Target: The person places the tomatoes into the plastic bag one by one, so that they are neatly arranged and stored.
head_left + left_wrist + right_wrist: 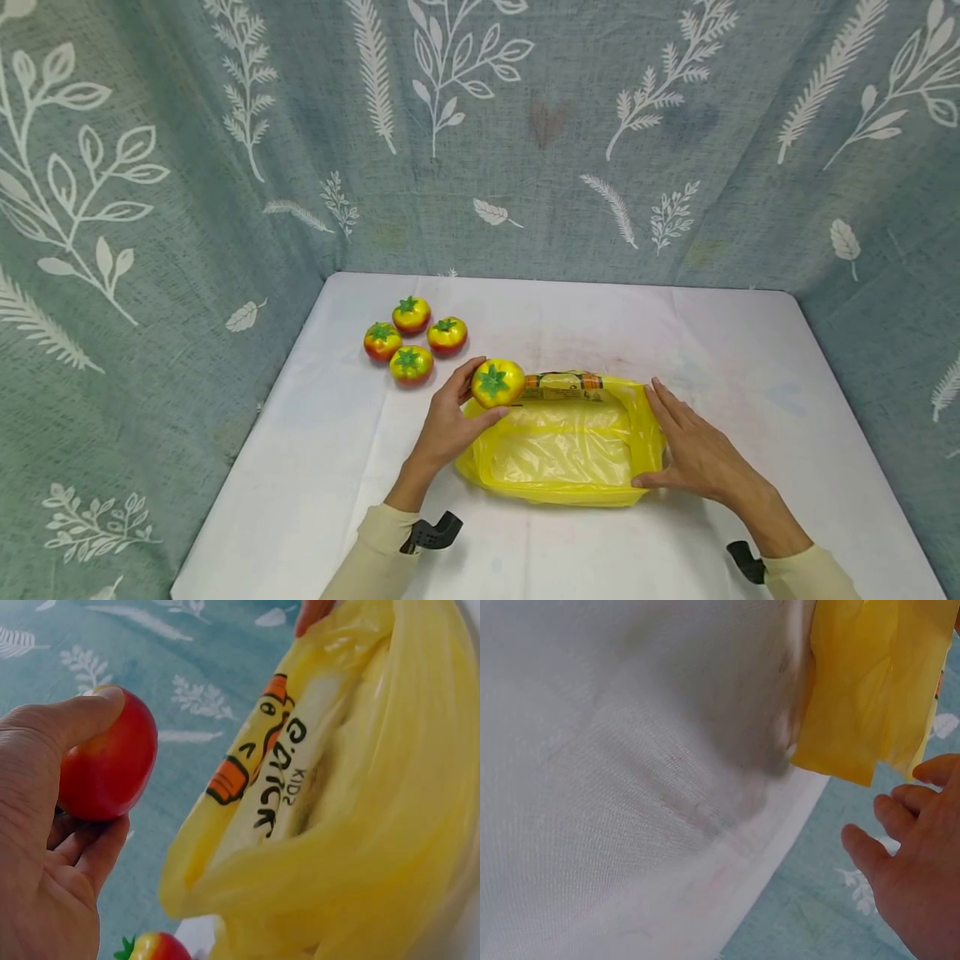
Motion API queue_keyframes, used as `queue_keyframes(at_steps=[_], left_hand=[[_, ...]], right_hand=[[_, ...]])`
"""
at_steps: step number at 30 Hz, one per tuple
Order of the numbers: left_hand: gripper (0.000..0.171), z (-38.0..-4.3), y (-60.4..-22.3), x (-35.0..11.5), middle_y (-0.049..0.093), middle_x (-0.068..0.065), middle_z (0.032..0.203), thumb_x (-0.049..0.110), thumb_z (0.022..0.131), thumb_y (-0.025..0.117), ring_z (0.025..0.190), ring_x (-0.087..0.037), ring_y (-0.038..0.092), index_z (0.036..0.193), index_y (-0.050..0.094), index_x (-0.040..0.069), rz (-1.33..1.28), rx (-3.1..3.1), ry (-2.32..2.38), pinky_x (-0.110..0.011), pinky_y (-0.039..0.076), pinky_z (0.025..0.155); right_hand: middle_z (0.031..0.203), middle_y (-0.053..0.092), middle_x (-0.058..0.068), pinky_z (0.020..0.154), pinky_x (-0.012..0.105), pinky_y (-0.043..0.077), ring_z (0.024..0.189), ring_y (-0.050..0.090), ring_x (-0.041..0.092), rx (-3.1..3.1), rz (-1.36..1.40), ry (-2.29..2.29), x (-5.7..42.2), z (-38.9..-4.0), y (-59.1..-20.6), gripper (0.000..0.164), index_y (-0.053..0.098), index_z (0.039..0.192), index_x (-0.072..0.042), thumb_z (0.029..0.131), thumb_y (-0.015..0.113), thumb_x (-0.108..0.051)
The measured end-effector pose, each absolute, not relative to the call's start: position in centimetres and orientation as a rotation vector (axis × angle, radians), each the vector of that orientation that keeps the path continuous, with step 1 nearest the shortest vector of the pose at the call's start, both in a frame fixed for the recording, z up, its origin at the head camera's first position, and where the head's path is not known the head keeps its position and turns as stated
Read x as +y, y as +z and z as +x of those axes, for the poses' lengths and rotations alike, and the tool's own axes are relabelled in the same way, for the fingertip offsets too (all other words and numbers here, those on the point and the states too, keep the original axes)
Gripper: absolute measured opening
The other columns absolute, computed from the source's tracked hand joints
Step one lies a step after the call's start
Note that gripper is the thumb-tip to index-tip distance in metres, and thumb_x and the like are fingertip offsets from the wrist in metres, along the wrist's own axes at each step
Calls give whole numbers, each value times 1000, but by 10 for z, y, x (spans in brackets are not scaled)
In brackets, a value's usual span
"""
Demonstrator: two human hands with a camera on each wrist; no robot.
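My left hand [453, 425] holds a yellow-and-red toy tomato [498, 382] between thumb and fingers, its green leafy top facing up. The tomato is at the back left rim of a yellow plastic bag [558, 493] that stands with its mouth wide. In the left wrist view the held tomato [114, 761] shows its red side, and the bag [337, 877] has a printed cartoon face and lettering. At the bag's right rim is my right hand [701, 450], fingers extended toward the back corner and thumb near the front edge.
Several more toy tomatoes [411, 365] sit grouped on the white cloth-covered table [315, 467], left of the bag and behind my left hand. A green-blue leaf-patterned curtain [540, 225] hangs behind and along both sides of the table.
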State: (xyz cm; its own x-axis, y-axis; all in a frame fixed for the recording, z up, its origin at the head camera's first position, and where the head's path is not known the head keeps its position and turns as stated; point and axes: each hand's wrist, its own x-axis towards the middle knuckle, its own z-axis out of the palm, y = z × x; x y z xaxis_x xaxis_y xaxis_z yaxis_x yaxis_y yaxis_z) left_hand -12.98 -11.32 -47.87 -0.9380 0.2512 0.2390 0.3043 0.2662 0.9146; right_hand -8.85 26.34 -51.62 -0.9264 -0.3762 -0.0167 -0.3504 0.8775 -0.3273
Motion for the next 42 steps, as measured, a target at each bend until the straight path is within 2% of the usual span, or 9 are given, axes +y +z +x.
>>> queue_keyframes(at_steps=[5, 12, 25, 32, 38, 42], left_hand=[[75, -130, -477, -106, 54, -18, 141, 1, 83, 82, 127, -32, 57, 146, 42, -4, -589, -2447, -1774, -46, 47, 106], [75, -129, -475, -96, 54, -18, 142, 3, 84, 82, 129, -31, 55, 147, 42, -2, -624, -2481, -1780, -44, 46, 107], [74, -129, -463, -82, 54, -23, 141, 4, 85, 81, 127, -33, 56, 146, 41, -9, -723, -2468, -1820, -47, 47, 105], [77, -145, -501, -79, 54, -9, 144, 17, 86, 83, 125, -20, 57, 149, 41, 3, -787, -2452, -1780, -36, 51, 102], [77, -145, -501, -73, 53, -9, 146, 18, 86, 82, 125, -19, 57, 150, 41, 5, -818, -2457, -1792, -33, 50, 102], [79, -145, -499, -69, 53, -10, 146, 15, 85, 84, 127, -20, 56, 150, 41, 4, -824, -2461, -1829, -35, 50, 103]], right_hand=[[167, 13, 21, 112, 61, 34, 144, 31, 45, 2965, -581, -488, 263, -88, -516, 141, 11, 162, -3, 64, 71, -85], [166, 14, 21, 113, 61, 32, 145, 30, 44, 2978, -586, -493, 263, -87, -518, 141, 11, 162, -2, 64, 70, -85], [168, 10, 18, 115, 60, 28, 146, 28, 44, 2925, -514, -510, 263, -88, -517, 147, 9, 162, -3, 59, 77, -83], [167, 11, 19, 115, 60, 30, 145, 29, 44, 2944, -523, -509, 263, -87, -517, 147, 11, 161, -1, 58, 74, -85], [167, 12, 19, 114, 60, 31, 145, 30, 45, 2946, -528, -513, 263, -87, -515, 146, 12, 161, -1, 60, 70, -88], [167, 12, 19, 114, 60, 30, 145, 30, 45, 2942, -530, -513, 264, -87, -515, 147, 11, 161, -1, 59, 71, -88]])
